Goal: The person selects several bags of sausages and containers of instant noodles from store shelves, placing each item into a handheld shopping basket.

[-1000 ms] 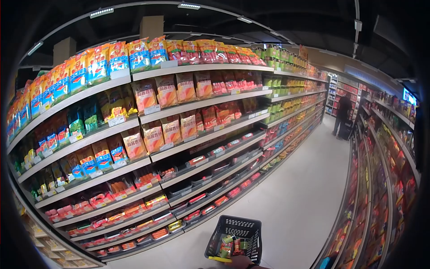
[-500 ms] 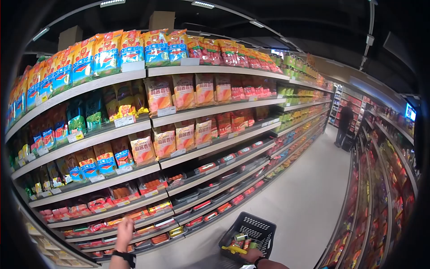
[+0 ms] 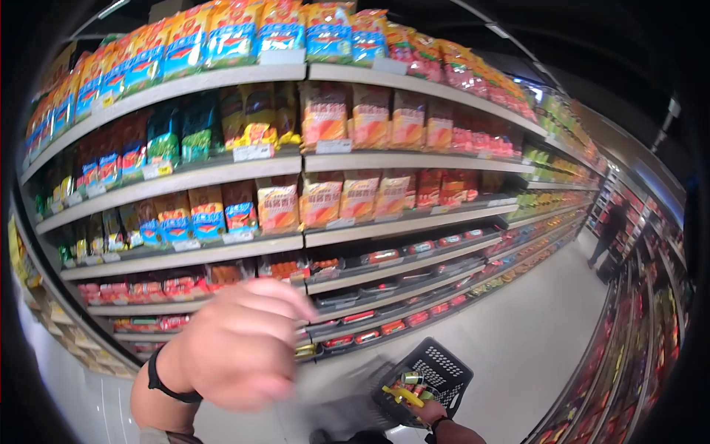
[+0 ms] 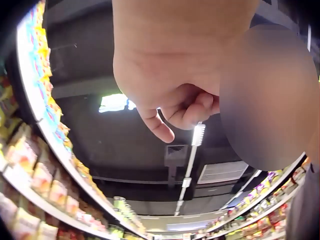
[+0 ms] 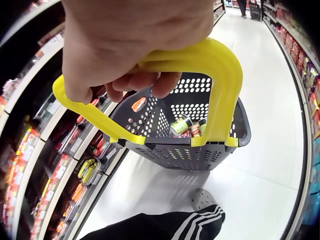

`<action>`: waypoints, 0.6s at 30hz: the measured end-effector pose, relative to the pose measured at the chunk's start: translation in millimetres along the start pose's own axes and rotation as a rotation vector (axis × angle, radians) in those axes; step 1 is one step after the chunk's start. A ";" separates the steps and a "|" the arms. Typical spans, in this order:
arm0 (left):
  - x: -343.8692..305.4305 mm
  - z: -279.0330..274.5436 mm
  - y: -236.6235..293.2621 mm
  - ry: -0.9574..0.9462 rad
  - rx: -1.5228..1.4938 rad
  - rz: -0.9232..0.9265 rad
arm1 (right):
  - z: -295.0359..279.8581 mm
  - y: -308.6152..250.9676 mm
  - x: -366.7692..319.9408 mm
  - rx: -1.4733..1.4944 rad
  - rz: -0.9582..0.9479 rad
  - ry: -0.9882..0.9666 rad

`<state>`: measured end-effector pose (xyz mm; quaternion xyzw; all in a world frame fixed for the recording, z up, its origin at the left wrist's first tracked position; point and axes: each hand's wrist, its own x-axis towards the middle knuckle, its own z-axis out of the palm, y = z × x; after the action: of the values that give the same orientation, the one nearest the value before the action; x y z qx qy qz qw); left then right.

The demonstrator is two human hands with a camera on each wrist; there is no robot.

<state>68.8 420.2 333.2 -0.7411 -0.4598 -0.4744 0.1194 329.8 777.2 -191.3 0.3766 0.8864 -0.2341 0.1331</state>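
Observation:
My left hand (image 3: pixel 240 340) is raised close to the head camera, its fingers loosely bent with nothing in them. In the left wrist view the same hand (image 4: pixel 165 60) hangs over the aisle, little finger lower than the rest. My right hand (image 5: pixel 135 40) grips the yellow handle (image 5: pixel 226 85) of a black shopping basket (image 5: pixel 175 157), fingers curled round the bar. Inside the basket lie a green-labelled can (image 5: pixel 180 126) and a few small packaged goods. The basket's perforated wall (image 3: pixel 450 361) shows low in the head view.
Shelves of bagged sausages (image 3: pixel 322 118) line the left, with trays of packed sausages (image 3: pixel 381 257) on lower levels. More shelving (image 3: pixel 592 385) runs along the right. Farther down the aisle stands a person in dark clothes (image 3: pixel 610 229). A shoe (image 5: pixel 202 199) is on the pale floor behind the basket.
My left hand came into view low at the left and rose close to the camera. The head view has turned left and nearer the shelves. My right hand keeps holding the basket handle.

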 end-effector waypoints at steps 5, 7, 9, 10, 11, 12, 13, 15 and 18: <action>63.5 55.0 10.6 -0.208 -0.221 0.204 | -31.5 4.4 26.0 -0.017 -0.091 -0.064; 74.0 88.5 14.9 -0.081 -0.194 0.238 | -58.0 -7.6 22.7 0.037 0.041 -0.195; 85.6 112.7 12.5 0.031 -0.184 0.280 | -66.7 5.1 26.9 0.062 0.114 -0.272; 93.4 122.9 8.8 0.048 -0.213 0.306 | -65.4 14.4 35.9 0.053 0.097 -0.254; 101.6 132.9 5.3 0.061 -0.243 0.333 | -62.5 21.9 47.0 0.050 0.078 -0.235; 111.6 138.7 1.6 0.049 -0.243 0.329 | -59.3 26.9 58.5 0.051 0.060 -0.213; 123.0 141.3 -1.9 -0.085 -0.306 0.319 | -57.3 31.5 69.7 0.054 0.041 -0.189; 140.3 162.7 -9.1 -0.227 -0.367 0.312 | -60.4 47.1 87.5 0.053 0.009 -0.132; 162.3 201.2 -20.0 -0.045 -0.410 0.363 | -63.7 68.4 104.3 0.052 -0.111 -0.003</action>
<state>192.9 646.9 355.1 -0.8305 -0.2162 -0.5118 0.0396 305.0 914.6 -201.4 0.3300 0.8993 -0.2644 0.1113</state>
